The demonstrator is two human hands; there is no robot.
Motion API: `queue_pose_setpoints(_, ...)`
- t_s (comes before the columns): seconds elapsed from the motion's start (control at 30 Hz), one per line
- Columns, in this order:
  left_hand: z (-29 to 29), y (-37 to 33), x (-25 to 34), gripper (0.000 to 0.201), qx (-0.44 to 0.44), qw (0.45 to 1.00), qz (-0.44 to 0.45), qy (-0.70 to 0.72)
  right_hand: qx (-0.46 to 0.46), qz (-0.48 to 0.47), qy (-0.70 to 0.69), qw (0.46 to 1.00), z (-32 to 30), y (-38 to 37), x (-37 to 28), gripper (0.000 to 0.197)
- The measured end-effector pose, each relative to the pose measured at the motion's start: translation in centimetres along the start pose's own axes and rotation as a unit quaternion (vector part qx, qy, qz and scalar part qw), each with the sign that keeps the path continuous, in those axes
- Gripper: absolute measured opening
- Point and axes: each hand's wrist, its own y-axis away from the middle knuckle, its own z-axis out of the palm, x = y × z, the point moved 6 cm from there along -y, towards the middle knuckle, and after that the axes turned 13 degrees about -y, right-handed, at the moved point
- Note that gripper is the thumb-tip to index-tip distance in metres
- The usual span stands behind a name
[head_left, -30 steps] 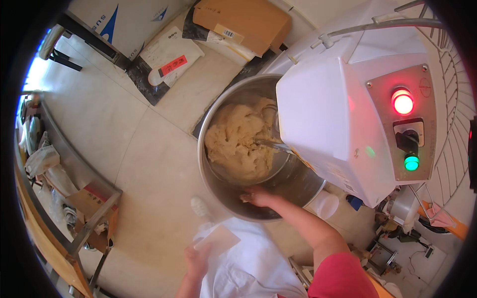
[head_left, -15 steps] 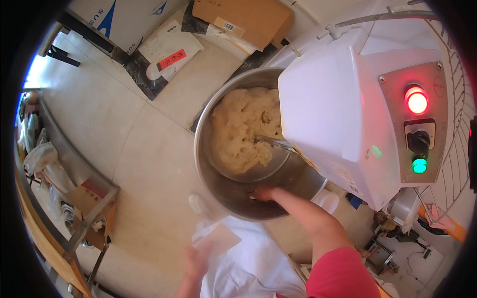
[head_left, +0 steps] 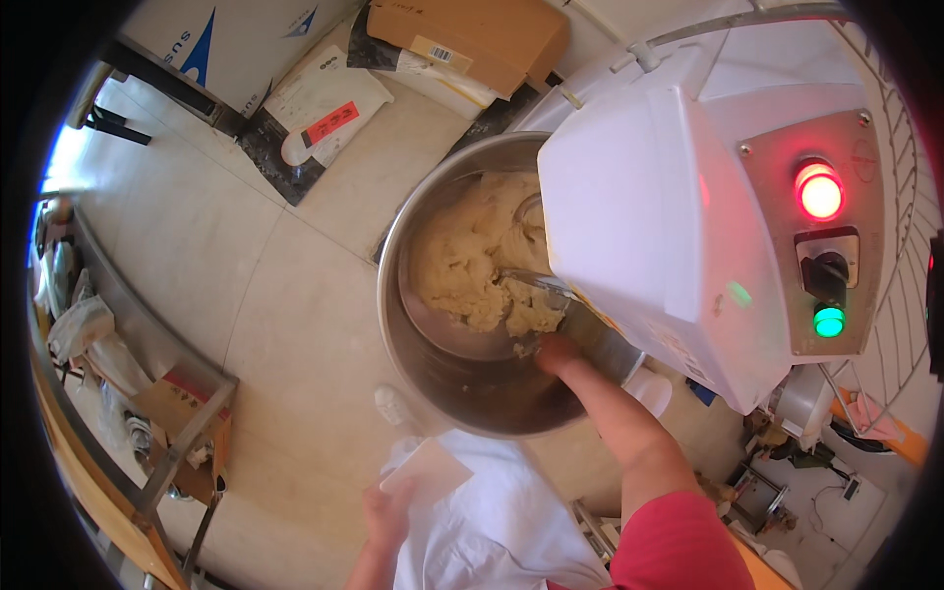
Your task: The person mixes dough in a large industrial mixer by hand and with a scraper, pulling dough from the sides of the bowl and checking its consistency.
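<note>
A large steel mixer bowl (head_left: 393, 324) holds a mass of pale, lumpy dough (head_left: 462, 246) against its far side. A metal bar (head_left: 536, 279) runs from under the mixer head into the dough, and part of a curved hook (head_left: 529, 208) shows beside the head. Inside the bowl, at the near right, my right hand (head_left: 559, 354) has its fingers closed at a small piece of dough (head_left: 527, 346), just below the main mass. Low in front of the white apron, my left hand (head_left: 382, 509) grips a flat, pale dough scraper (head_left: 429, 476). Its fingers are partly blurred.
The white mixer head (head_left: 639, 216) covers the bowl's right side. Its control panel (head_left: 811, 246) has lit red and green lamps and a black knob. A metal rack (head_left: 187, 433) with bags and a carton stands left. Sacks (head_left: 334, 118) and a cardboard box (head_left: 482, 39) lie behind.
My right hand has moved up and right inside the bowl, from its near wall to the dough. The dough has shifted shape, and the curved hook now shows. My left hand still holds the scraper.
</note>
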Motion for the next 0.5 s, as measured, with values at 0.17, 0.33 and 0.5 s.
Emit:
queue_pose_setpoints(0.17, -0.3, -0.3, -0.4, 0.014, -0.003, 1.000, -0.004, 0.011, 0.161, 0.002, -0.045, 0.986, 0.4, -3.7, 0.5, 0.047)
queue_pose_setpoints(0.33, -0.9, -0.3, -1.4, 0.015, 0.008, 0.999, -0.021, -0.023, 0.257, 0.063, -0.229, 0.937, 4.8, -5.4, -3.2, 0.057)
queue_pose_setpoints(0.5, -0.2, -0.6, -0.8, 0.013, 0.020, 0.999, -0.015, -0.035, -0.081, -0.058, -0.536, 0.838, 6.6, -7.4, -5.6, 0.062)
